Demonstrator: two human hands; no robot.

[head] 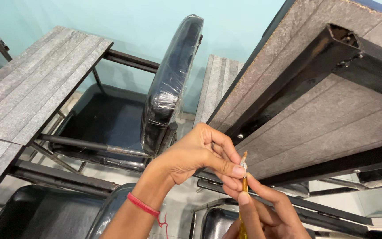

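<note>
My left hand (200, 152) pinches a small gold screw (244, 158) between thumb and forefinger, its point upward. My right hand (266, 212) grips a yellow-handled screwdriver (243, 208) whose tip meets the screw's head. Both hands are just below the underside of a tipped grey table (332, 119), close to its black metal frame bar (288, 84). A red thread is tied around my left wrist, and there is a ring on a left finger.
A black chair wrapped in clear plastic (169, 88) stands at the centre, its seat (107, 119) to the left. Grey desk tops (36, 84) lie to the left. Another black seat (40, 217) shows at the bottom left. The wall is pale turquoise.
</note>
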